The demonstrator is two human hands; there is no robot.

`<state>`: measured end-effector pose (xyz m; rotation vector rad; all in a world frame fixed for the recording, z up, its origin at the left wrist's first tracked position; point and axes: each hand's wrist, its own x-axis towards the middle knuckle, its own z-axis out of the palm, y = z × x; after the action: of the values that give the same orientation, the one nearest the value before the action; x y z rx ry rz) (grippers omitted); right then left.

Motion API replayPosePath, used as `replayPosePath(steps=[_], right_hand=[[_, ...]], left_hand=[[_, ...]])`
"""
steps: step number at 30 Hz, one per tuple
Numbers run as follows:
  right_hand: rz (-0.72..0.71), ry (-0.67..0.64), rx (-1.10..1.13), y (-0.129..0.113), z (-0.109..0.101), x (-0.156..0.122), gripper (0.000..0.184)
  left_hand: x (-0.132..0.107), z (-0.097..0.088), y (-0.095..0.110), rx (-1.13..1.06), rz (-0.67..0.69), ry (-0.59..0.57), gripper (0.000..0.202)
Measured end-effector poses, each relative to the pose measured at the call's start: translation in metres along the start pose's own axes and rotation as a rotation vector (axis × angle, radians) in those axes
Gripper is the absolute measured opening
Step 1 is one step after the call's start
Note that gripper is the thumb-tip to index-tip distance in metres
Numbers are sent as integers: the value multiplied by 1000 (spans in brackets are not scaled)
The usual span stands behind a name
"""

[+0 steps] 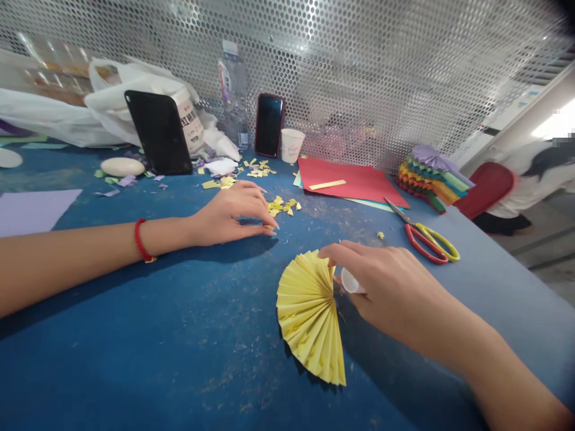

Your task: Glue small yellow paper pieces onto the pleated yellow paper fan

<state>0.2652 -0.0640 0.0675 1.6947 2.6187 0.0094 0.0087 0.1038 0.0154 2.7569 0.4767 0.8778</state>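
A yellow pleated paper fan (309, 317) lies half spread on the blue table (148, 335). My right hand (381, 287) rests at the fan's upper right edge, fingers closed round a small white object (350, 281), perhaps a glue stick. My left hand (233, 212) lies further back on the table, fingers bent down and pressing on a small yellow scrap (269, 227) beside a heap of yellow paper bits (283, 206). A red cord sits on my left wrist.
Red-and-yellow scissors (426, 239) lie right of the fan. Red paper sheets (350, 179), a stack of coloured folded fans (431, 176), a paper cup (291, 145), two propped phones (159, 131) (269, 124), a bottle and plastic bags stand along the perforated wall. A person sits far right.
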Motion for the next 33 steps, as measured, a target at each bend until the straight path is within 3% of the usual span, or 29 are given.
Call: replayPosePath(steps=[9,15,18,21,24,28,30,33], right_hand=[[-55,-3,78,-2,-2,-7,55],[-204,12,327,-2,-5,-15,37],[-219,79,446,-3,-4,-13,17],[-170,227,480,0,-1,-7,26],[-66,337,244,7,6,3,32],[20,389,-218,23,17,19,20],[-14,387,-318,31,19,28,30],[-179,237,-465,40,11,45,35]], left_hand=[[2,-2,0,-15,18,-21,18],[1,-2,-5,-39,122,50,23],[0,-3,-7,-114,124,56,17],[0,-4,-7,-161,105,95,16],[0,-2,-7,-207,76,130,20],[0,0,-7,-275,70,130,18],[-1,0,-8,-294,46,144,17],[-2,-2,-9,-326,-4,177,20]])
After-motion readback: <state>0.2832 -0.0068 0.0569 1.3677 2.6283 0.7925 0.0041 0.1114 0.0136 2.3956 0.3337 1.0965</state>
